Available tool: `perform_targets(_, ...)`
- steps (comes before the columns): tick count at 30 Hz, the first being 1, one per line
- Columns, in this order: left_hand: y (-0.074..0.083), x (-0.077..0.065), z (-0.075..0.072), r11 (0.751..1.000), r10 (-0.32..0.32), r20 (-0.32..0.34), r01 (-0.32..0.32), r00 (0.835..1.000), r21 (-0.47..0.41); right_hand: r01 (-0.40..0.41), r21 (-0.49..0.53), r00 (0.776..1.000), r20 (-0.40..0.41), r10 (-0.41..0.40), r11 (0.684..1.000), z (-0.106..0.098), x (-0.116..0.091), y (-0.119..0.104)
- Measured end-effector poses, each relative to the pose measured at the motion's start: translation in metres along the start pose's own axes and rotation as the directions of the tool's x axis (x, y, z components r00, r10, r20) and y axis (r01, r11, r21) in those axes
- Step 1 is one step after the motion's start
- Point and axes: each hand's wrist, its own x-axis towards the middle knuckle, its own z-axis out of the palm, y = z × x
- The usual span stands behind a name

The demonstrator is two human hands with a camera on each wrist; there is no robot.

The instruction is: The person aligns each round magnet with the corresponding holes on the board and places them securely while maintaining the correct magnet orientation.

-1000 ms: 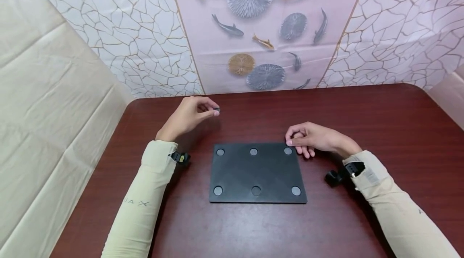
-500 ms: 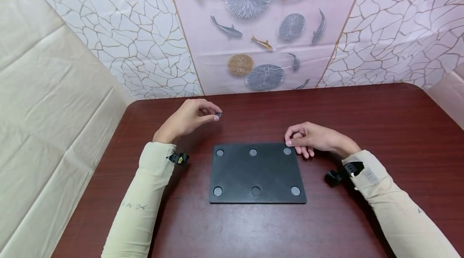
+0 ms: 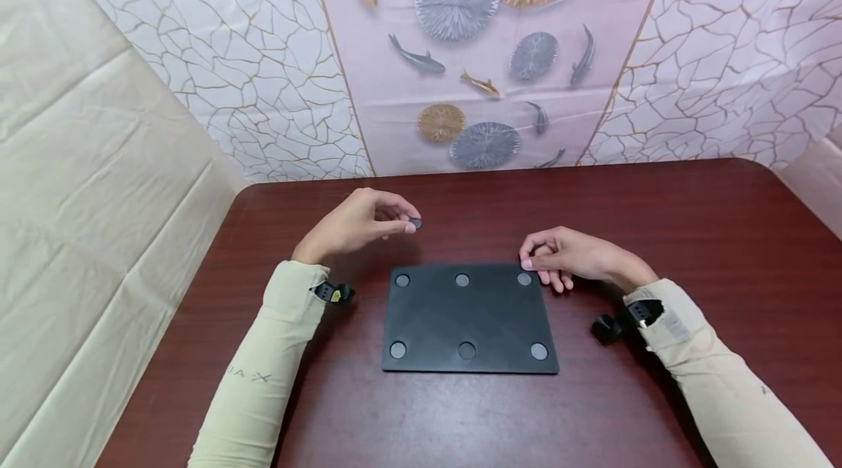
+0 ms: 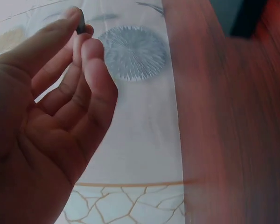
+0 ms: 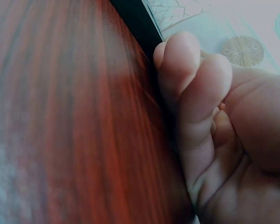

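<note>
My left hand [image 3: 365,223] pinches a small dark disc [image 3: 416,222] between thumb and fingertips, above the table beyond the board's far edge. In the left wrist view the disc [image 4: 80,21] shows edge-on at the tip of the thumb. A flat black board [image 3: 430,314] lies on the table with round spots along its near and far edges. Most spots hold grey discs [image 3: 397,350]; the near middle one is a dark round recess [image 3: 466,350]. My right hand [image 3: 569,256] holds the board's far right corner with thumb and index finger, other fingers curled beside it.
The dark red wooden table [image 3: 658,219] extends around the board on all sides. Behind it hangs a patterned cloth [image 3: 487,88], and a plain cream cloth [image 3: 112,197] hangs at the left. Each wrist wears a black strapped camera [image 3: 608,327].
My left hand has moved to the right and a little nearer the board, the disc still pinched. My right hand stays at the board's corner.
</note>
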Motion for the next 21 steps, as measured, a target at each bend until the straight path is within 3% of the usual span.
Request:
perform_targets(7, 0.003, -0.001, 0.003, 0.99, -0.006, 0.041, 0.011, 0.999, -0.137, -0.002, 0.006, 1.0, 0.0, 0.002, 1.0, 0.0, -0.001, 0.0)
perform_targets(15, 0.005, -0.001, 0.01, 0.995, 0.022, 0.163, -0.006, 0.986, -0.097, 0.004, 0.007, 1.0, 0.003, -0.004, 1.0, 0.0, -0.002, 0.001)
perform_targets(21, 0.012, -0.003, 0.013, 0.995, 0.02, 0.194, -0.001, 0.981, -0.098, 0.009, 0.011, 1.0, 0.009, -0.009, 1.0, 0.0, 0.0, 0.001)
